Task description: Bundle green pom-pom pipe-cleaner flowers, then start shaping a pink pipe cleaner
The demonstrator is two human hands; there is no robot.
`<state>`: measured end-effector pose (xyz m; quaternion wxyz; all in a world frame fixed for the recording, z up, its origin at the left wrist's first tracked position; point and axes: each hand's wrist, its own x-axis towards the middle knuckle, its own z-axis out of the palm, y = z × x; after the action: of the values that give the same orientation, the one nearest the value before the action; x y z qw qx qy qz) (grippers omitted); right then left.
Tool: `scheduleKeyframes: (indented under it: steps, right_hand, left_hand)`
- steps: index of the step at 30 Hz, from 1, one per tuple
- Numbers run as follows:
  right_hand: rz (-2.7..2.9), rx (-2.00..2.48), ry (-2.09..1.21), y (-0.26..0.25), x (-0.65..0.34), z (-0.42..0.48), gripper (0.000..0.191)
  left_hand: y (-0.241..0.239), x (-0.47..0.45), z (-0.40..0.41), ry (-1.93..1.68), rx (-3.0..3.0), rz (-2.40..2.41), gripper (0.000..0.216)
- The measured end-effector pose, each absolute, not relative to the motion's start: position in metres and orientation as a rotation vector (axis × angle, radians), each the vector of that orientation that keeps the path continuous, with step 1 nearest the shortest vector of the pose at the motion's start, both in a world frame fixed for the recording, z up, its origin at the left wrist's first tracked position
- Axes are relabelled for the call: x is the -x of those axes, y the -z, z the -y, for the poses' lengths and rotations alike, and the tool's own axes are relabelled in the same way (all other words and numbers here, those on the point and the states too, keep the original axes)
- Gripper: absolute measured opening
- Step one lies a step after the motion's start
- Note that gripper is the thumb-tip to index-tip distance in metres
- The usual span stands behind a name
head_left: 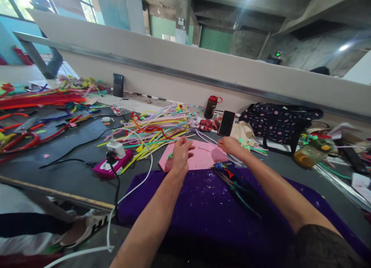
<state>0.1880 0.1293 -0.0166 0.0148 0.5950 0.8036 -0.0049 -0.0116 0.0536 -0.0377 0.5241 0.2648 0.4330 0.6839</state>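
Observation:
My left hand (182, 154) is raised over a pink board (199, 159), thumb and forefinger pinched together and the other fingers loosely curled. Whatever lies in that pinch is too small to make out. Above the board's right edge, my right hand (231, 146) is closed with its fingertips pressed together; what they hold is hidden. A lilac pipe cleaner (205, 148) lies on the board between the two hands. Pliers (232, 186) with dark green handles rest on a purple cloth (191, 198) below, beside a blue tool (222, 166).
A heap of coloured pipe cleaners (162, 125) spreads behind the board. Left stand a magenta power strip (121, 163) with a white charger (115, 148) and trailing cables. Behind are a phone (226, 123), a dark bottle (210, 107) and a patterned bag (278, 123). Red-handled scissors (23, 140) lie far left.

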Motion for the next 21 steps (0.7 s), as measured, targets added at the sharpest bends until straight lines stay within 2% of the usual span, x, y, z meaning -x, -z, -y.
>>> scheduleKeyframes:
  steps: [13,21]
  right_hand:
    - [-2.483,-1.712,-0.192,0.034,-0.162,-0.151,0.028]
    - [-2.602,-1.911,-0.381,-0.002,-0.174,-0.136,0.028]
  left_hand:
    - [0.031,0.006,-0.048,-1.538,-0.640,-0.988,0.034]
    - [0.030,0.006,-0.048,-1.521,-0.648,-0.945,0.034]
